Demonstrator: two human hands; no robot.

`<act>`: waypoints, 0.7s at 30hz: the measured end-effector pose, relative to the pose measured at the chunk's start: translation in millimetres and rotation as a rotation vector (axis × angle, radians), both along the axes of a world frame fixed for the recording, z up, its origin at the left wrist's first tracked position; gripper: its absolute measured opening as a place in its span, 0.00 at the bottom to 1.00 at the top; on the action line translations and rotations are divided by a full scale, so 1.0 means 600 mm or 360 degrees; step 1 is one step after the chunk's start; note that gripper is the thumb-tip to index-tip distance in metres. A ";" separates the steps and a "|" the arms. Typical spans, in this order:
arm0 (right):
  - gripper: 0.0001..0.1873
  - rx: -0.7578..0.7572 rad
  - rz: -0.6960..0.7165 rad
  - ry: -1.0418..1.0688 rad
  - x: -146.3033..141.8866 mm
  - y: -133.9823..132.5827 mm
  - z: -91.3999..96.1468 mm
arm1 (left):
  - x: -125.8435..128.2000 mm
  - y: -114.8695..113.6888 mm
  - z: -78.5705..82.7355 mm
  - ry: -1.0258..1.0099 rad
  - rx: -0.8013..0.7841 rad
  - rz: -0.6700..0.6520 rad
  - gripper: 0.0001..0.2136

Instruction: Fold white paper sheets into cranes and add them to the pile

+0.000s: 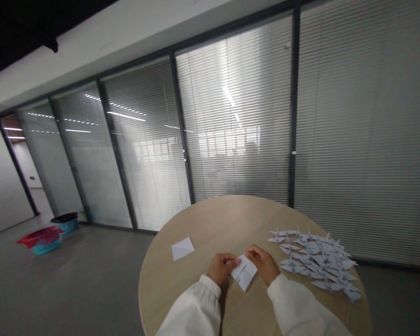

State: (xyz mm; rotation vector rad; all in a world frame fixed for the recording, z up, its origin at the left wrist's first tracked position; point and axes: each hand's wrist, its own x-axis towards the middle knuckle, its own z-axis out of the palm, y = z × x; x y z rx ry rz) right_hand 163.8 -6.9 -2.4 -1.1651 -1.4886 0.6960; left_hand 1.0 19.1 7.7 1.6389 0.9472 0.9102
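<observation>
Paper [245,276] sits between my left hand [224,268] and right hand [264,264], both pinching its far edges, I judge to steady it, with folded birds [317,261] to their right, seemingly out of the way.

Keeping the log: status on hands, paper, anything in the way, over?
Left hand grips folded white paper, right hand at its edge. Paper birds massed right, second white paper left; both apart from hands. Nothing seen blocking.

Red-lined tub [46,244], black-lined tub [68,225] on grey floor [101,275]; blinds [238,172] along dark-framed partition [294,116].
</observation>
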 end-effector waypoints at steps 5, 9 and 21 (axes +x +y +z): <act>0.16 -0.0019 0.0058 0.0010 -0.005 -0.006 0.007 | -0.003 0.004 -0.010 0.0192 0.0096 -0.0058 0.19; 0.17 0.0051 -0.0016 -0.0074 -0.004 -0.007 0.007 | -0.003 0.000 -0.007 0.0255 0.0167 -0.0069 0.19; 0.14 0.0142 0.0044 -0.0115 -0.009 -0.011 0.009 | 0.006 -0.008 0.002 0.0329 0.0083 -0.0035 0.22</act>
